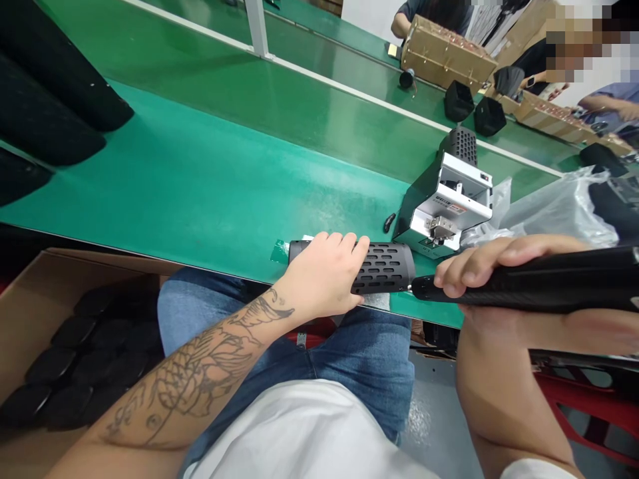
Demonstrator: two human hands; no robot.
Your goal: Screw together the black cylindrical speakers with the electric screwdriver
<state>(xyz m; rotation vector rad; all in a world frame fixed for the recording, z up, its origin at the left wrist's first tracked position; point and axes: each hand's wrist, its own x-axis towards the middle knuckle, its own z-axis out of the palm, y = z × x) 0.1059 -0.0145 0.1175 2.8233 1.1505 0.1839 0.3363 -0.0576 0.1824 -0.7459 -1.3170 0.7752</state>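
My left hand (329,273) is wrapped over a black slotted cylinder (384,267) that lies on its side at the table's front edge. A black electric screwdriver (529,283) is gripped in my right hand (504,266), held level. Its tip points left and meets the right end of the cylinder, where a small bright bit or screw shows. Behind the cylinder stands a silver and black machine (444,199) with a metal clamp-like part on its front. Between them lies a small black piece (389,222). My palm hides the cylinder's middle.
Clear plastic bags (554,206) lie right of the machine. Large black cylinders (60,86) stand at the far left. Below them, a cardboard box (30,279) holds several black parts. Across the green conveyor (200,73), people sit near wooden crates (444,53) and black housings (458,101).
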